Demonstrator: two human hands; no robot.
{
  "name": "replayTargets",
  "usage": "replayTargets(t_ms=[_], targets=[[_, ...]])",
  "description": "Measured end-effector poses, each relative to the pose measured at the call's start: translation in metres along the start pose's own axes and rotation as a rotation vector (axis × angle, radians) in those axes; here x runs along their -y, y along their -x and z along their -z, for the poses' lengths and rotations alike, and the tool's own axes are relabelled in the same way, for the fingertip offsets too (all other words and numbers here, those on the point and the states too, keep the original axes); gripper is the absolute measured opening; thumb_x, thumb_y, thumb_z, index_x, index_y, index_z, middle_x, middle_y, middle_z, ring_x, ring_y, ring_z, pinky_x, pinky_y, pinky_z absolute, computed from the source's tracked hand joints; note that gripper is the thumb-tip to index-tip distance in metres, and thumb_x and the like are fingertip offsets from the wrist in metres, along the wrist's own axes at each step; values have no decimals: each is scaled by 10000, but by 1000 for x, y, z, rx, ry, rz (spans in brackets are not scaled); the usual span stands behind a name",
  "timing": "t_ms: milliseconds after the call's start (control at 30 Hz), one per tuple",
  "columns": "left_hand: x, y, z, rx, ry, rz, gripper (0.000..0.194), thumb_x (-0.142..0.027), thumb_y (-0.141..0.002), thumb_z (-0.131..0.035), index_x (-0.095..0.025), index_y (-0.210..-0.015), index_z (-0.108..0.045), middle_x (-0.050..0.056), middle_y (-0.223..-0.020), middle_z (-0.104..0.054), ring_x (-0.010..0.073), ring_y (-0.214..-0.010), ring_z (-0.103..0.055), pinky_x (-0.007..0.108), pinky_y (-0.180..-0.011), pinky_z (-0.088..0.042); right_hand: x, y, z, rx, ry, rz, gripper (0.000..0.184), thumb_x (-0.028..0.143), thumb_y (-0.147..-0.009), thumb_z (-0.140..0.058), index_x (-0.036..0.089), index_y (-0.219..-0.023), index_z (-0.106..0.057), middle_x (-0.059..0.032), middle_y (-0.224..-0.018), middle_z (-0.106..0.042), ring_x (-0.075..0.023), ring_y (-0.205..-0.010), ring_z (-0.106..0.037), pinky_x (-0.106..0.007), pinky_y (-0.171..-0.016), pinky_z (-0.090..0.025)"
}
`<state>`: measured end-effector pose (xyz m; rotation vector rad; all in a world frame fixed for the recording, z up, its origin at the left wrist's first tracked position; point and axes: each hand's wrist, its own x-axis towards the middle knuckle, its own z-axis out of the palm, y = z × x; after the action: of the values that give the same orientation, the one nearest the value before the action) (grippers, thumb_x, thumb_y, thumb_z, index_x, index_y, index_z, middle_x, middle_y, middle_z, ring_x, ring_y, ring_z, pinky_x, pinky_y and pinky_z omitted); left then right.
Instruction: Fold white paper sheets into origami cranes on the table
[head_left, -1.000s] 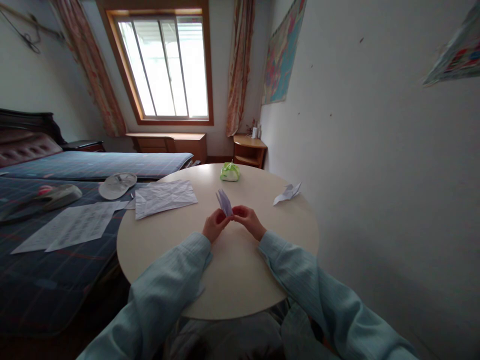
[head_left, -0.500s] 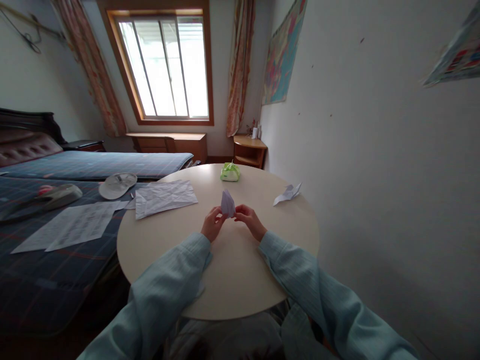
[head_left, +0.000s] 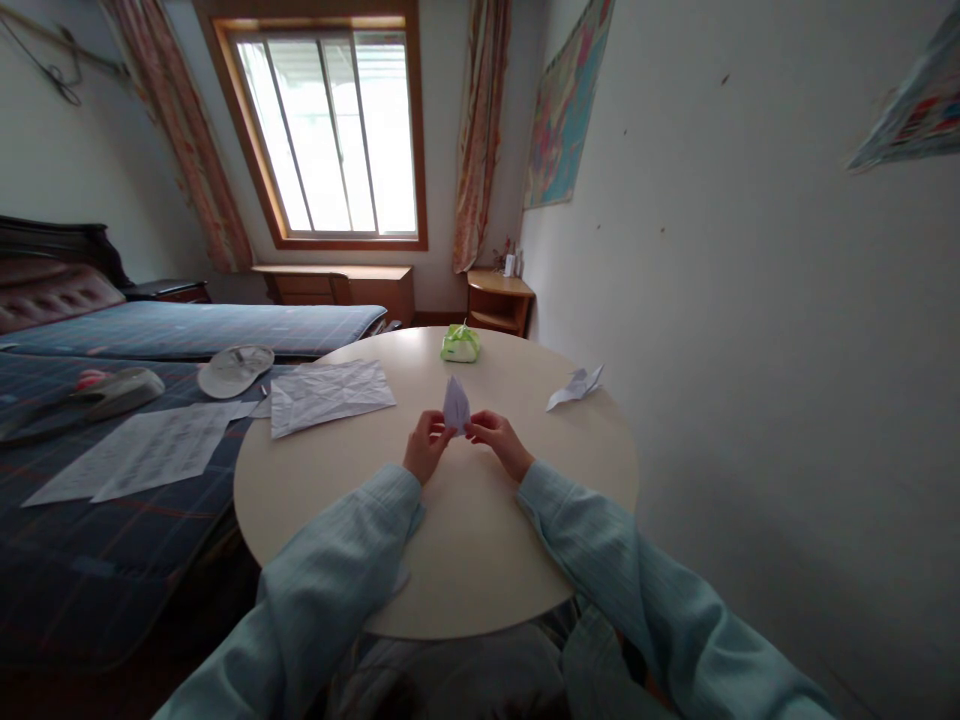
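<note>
A small piece of folded white paper [head_left: 456, 405] stands upright with its pointed end up, between my two hands above the round table [head_left: 480, 540]. My left hand [head_left: 427, 446] pinches its lower left edge between thumb and fingers. At the lower right edge, my right hand [head_left: 501, 440] grips it with thumb and fingertips. The paper's lower back side is hidden from me.
A creased white sheet [head_left: 334, 398] lies at the table's left edge. Farther back sits a green pack of tissues [head_left: 460, 344]. Another folded paper [head_left: 576, 387] rests near the right edge, by the wall. Printed sheets [head_left: 150, 455] and a cap [head_left: 235, 372] lie on the bed.
The folded paper has turned from a tilted, edge-on view to show its broad face, point upward. My fingers have shifted to its two lower sides; both arms stay almost in place.
</note>
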<state>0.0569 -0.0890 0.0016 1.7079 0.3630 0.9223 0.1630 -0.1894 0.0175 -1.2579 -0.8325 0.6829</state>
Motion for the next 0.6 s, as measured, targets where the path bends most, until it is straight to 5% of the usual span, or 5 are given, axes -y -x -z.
replayTargets(t_ms=[267,433,600], targets=[[-5,-4,3,19,269,236,594,-337,-467,-718,-151,-923,-386,-14,-652,-578,106,-525,-559,198,-452,-377,-3,-1,0,-6,-112,-120,237,274,-524,-666,142,-677,-541,28,-582,-560,-75,-518,-508,-234,-564,-390],[-11,-1,2,166,355,428,481,-380,-487,-711,-122,-815,-470,-1,-616,-594,69,-479,-536,177,-456,-362,0,0,0,-4,-153,-154,242,260,-501,-680,145,-657,-536,36,-564,-547,-69,-512,-495,-224,-548,-377],[-12,4,-1,330,336,481,434,-496,-554,-630,-113,-710,-497,20,-549,-598,88,-462,-554,173,-426,-350,3,1,-1,-5,-198,-162,226,253,-503,-677,150,-638,-527,41,-558,-534,-58,-496,-469,-216,-534,-362]])
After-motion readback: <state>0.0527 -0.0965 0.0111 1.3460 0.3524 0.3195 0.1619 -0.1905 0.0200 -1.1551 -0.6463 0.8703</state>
